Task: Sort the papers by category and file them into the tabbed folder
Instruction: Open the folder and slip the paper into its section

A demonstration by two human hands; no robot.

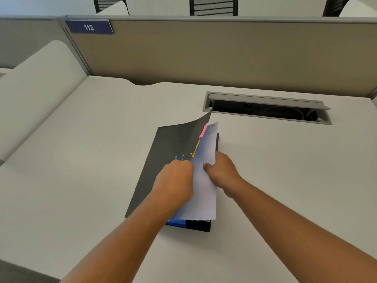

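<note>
A black tabbed folder (163,152) lies in the middle of the white desk (81,160), its front cover lifted and curling up at the far corner. Pink (203,132) and yellow (195,149) tabs and a blue divider edge (176,222) show under the cover. A stack of white papers (206,193) sticks out of the folder's right side. My left hand (175,180) grips the lifted cover at its open edge, fingers curled under it. My right hand (221,172) pinches the white papers, thumb on top.
An open grey cable tray (267,108) is sunk into the desk behind the folder, with cables inside. A tan partition (204,54) with a blue "112" plate (89,27) closes the back. Office chairs (213,6) stand beyond it. A neighbouring desk (30,78) lies to the left.
</note>
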